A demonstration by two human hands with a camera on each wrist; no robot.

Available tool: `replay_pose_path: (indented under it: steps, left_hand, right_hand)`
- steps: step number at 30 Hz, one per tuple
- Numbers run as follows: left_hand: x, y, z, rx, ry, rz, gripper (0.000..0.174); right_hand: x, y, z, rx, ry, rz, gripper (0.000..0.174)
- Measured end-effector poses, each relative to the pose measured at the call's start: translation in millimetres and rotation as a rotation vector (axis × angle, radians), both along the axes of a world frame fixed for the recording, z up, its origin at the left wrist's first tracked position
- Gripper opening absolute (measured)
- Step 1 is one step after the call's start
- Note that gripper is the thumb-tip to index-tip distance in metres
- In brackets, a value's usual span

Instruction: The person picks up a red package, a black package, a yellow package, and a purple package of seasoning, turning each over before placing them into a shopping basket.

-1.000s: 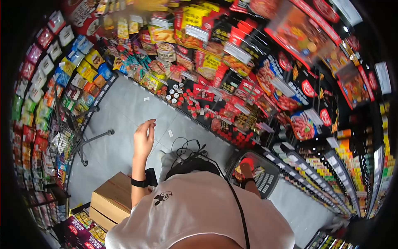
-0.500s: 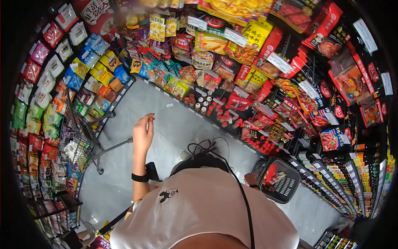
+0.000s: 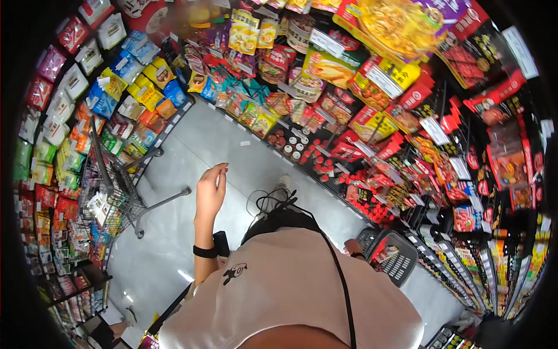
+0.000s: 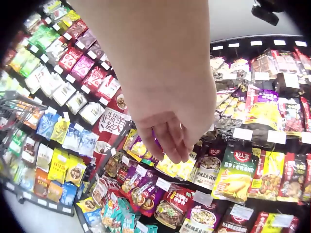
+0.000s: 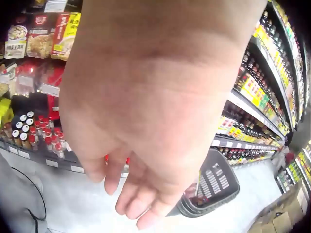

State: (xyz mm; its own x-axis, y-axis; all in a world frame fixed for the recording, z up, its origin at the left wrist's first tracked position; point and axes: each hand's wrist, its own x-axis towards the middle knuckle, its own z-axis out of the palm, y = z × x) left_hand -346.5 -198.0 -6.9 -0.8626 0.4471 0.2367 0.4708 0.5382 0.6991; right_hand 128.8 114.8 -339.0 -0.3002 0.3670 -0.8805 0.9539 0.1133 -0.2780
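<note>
The left hand (image 3: 210, 192) is held out over the floor, its fingers loosely bent. In the left wrist view that hand (image 4: 170, 107) has slack, bent fingers with nothing between them, and seasoning packets (image 4: 236, 172) hang on the shelf behind. Low beside the body, the right hand (image 3: 353, 247) is near a dark grey basket (image 3: 410, 250) with red packets (image 3: 383, 253) inside. The right wrist view shows that hand (image 5: 141, 126) with its fingers hanging loosely and apart, holding nothing; the basket (image 5: 232, 187) stands just past the fingers.
Shelves of bagged seasonings (image 3: 325, 67) curve around the front and right, with red-capped jars (image 3: 317, 163) on the bottom tier. A wire cart (image 3: 116, 203) stands at the left by more packets (image 3: 142, 93). Cables (image 3: 276, 200) hang at the waist. Cardboard boxes (image 5: 286, 213) lie at the right.
The head view has turned, so the front shelves sit further right. The right hand, earlier over the basket, is now at its left side. The left hand stays raised with similar fingers.
</note>
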Motion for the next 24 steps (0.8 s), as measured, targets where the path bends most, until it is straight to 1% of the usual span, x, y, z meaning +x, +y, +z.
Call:
replay_pose_path:
  steps: [1, 2, 3, 4, 6, 7, 8, 10, 12, 13, 14, 15, 16, 17, 18, 20, 21, 22, 24]
  left_hand:
    - [-8, 2, 2, 0.014, 0.017, 0.016, 0.016]
    - [-19, 3, 3, 0.005, 0.028, 0.032, 0.016]
    - [-29, 3, 5, -0.004, 0.037, 0.046, 0.016]
    - [-37, 3, 6, -0.014, 0.041, 0.057, 0.016]
    - [-61, 6, 11, -0.008, 0.085, 0.088, 0.015]
    - [-74, 7, 14, -0.014, 0.080, 0.108, 0.015]
    - [-85, 9, 16, -0.018, 0.071, 0.131, 0.015]
    - [-110, 19, 21, -0.052, 0.124, 0.148, 0.015]
    - [-131, 36, 34, -0.054, 0.149, 0.172, 0.015]
    - [-138, 47, 36, -0.010, 0.179, 0.173, 0.015]
    - [-147, 58, 35, -0.003, 0.193, 0.154, 0.016]
    - [-154, 68, 33, 0.005, 0.203, 0.132, 0.016]
    - [-160, 79, 31, 0.015, 0.211, 0.108, 0.016]
    - [-163, 91, 31, 0.042, 0.182, 0.087, 0.016]
    - [-169, 99, 28, 0.040, 0.163, 0.039, 0.016]
    - [-183, 112, 18, 0.036, 0.126, -0.062, 0.015]
    - [-192, 117, 16, 0.043, 0.126, -0.101, 0.015]
    - [-203, 121, 14, 0.050, 0.129, -0.119, 0.015]
    - [-229, 127, 11, 0.066, 0.137, -0.165, 0.015]
  right_hand:
    - [-38, 7, 5, -0.020, -0.169, -0.217, 0.027]
    - [-67, 14, 5, 0.016, -0.147, -0.208, 0.024]
    - [-96, 24, -3, 0.024, -0.127, -0.013, 0.022]
    - [-114, 43, -39, -0.039, -0.047, -0.003, 0.021]
    - [-173, 56, -66, 0.172, 0.071, 0.117, 0.024]
    - [-202, 68, -66, 0.294, 0.186, 0.601, 0.020]
    - [-231, 81, -66, 0.539, 0.330, 1.044, 0.020]
    - [-293, 72, -25, 0.449, 0.499, 0.255, 0.022]
    - [-341, 74, -8, 0.554, 0.663, 0.342, 0.023]
    - [-361, 77, 2, 0.501, 0.715, 0.402, 0.023]
    - [-379, 81, 12, 0.485, 0.748, 0.542, 0.024]
    - [-395, 83, 7, 0.468, 0.759, 0.587, 0.024]
    - [-411, 81, 18, 0.451, 0.765, 0.631, 0.024]
    - [-423, 81, 31, 0.444, 0.628, 0.699, 0.024]
    - [-431, 78, 54, 0.403, 0.636, 0.696, 0.026]
    - [-444, 79, 65, 0.337, 0.661, 0.711, 0.026]
    - [-444, 79, 64, 0.358, 0.747, 0.744, 0.025]
    - [-442, 79, 51, 0.367, 0.763, 0.736, 0.025]
    - [-432, 78, 3, 0.358, 0.740, 0.620, 0.026]
